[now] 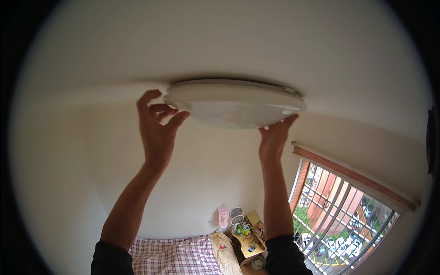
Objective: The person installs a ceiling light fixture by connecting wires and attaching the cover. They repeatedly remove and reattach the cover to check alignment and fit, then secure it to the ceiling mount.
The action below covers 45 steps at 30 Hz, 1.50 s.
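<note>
A round white ceiling light with a domed, milky cover sits up against the ceiling, a thin seam running around its upper rim. At its left edge is my left hand, with the thumb and a finger at the lower side of the rim and the index finger curled higher, beside the edge. My right hand holds the cover from below near its right end. The right thumb side lies along the underside, and most of those fingers are hidden or show only as tips. Both arms are raised, in dark sleeves.
Below stand a bed with a checked cover and a patterned pillow. Beside it a small desk carries a round mirror and several small items. A barred window under a wooden rail is at right.
</note>
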Available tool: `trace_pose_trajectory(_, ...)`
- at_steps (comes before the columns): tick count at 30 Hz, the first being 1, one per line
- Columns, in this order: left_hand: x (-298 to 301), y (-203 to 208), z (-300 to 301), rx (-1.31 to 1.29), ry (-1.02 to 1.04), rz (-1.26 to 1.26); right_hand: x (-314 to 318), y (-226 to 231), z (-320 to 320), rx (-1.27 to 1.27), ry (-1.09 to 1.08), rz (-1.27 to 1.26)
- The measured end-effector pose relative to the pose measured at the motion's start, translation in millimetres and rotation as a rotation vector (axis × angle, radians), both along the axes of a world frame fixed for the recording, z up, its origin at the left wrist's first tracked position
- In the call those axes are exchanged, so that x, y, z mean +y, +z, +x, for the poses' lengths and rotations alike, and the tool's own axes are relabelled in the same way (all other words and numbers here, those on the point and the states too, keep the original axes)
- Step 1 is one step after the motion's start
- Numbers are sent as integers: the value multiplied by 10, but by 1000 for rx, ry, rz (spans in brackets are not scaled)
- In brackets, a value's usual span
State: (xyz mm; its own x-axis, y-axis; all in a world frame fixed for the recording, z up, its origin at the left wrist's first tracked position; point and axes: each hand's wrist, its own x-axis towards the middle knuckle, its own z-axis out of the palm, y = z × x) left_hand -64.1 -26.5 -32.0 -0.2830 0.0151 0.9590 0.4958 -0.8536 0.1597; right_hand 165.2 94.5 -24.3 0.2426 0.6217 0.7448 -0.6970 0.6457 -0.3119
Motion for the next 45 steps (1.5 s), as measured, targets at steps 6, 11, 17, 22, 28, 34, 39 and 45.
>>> trace_pose_trajectory(6, 357, 61, -207, -433, -1090, -556, -15, 30, 20, -31, 78, 4)
trace_pose_trajectory(11, 430, 223, 54, -313, -1198, -438, 21, 46, 70, -41, 120, 7)
trace_pose_trajectory(17, 209, 286, 187, -293, -1055, -423, 96, 53, 193, -132, 218, 39)
trace_pose_trajectory(22, 1, 205, 332, -297, -943, -382, 377, 87, 192, -155, 314, 32)
trace_pose_trajectory(28, -187, 146, 739, -357, -696, -282, 766, 144, 54, -134, 485, -57)
trace_pose_trajectory(34, -203, 147, 818, -398, -582, -242, 559, 189, 127, -377, 362, -100)
trace_pose_trajectory(39, -203, 146, 789, -416, -569, -256, -68, -61, 134, -123, -242, -58)
trace_pose_trajectory(45, -236, 155, 868, -456, -553, -273, -465, -52, 82, -130, -500, -1)
